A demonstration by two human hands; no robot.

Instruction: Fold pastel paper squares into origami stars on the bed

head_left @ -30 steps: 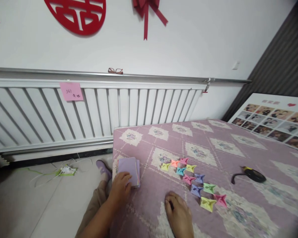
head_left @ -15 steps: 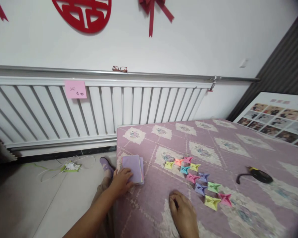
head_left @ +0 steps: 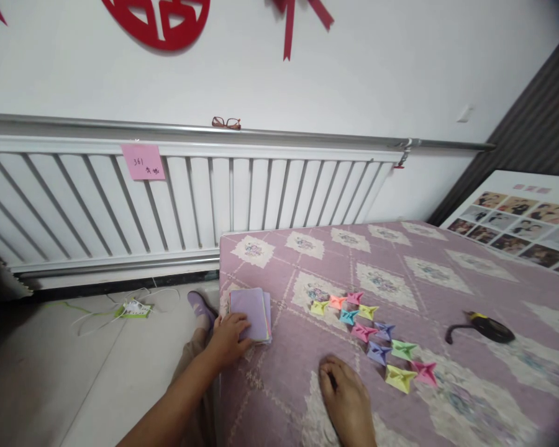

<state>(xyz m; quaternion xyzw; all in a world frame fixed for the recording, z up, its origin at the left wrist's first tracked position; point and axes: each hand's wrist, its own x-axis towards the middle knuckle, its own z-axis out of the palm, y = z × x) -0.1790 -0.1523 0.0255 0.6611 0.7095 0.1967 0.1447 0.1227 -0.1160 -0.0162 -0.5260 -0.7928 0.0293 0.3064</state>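
Observation:
My left hand [head_left: 231, 337] rests at the lower left edge of a stack of square coloured papers [head_left: 251, 310], a purple sheet on top, its fingertips touching the stack. The stack lies near the left edge of the purple patterned bed cover [head_left: 284, 372]. My right hand [head_left: 347, 397] rests on the cover with its fingers curled in; whether anything is inside them is hidden. Beyond it and to its right stand several small folded paper pieces in rows, among them a yellow one [head_left: 400, 378], a green one [head_left: 404, 349] and a blue one [head_left: 348, 316].
A black object with a strap [head_left: 491, 328] lies on the cover at the right. A photo board [head_left: 526, 217] leans at the back right. Behind the bed runs a white radiator [head_left: 261, 192] with glasses [head_left: 226, 123] above it. A power strip [head_left: 134, 309] with cables is on the floor.
The camera view has shifted slightly. Both hands hold nearly the same places, the left at the paper stack and the right on the cover.

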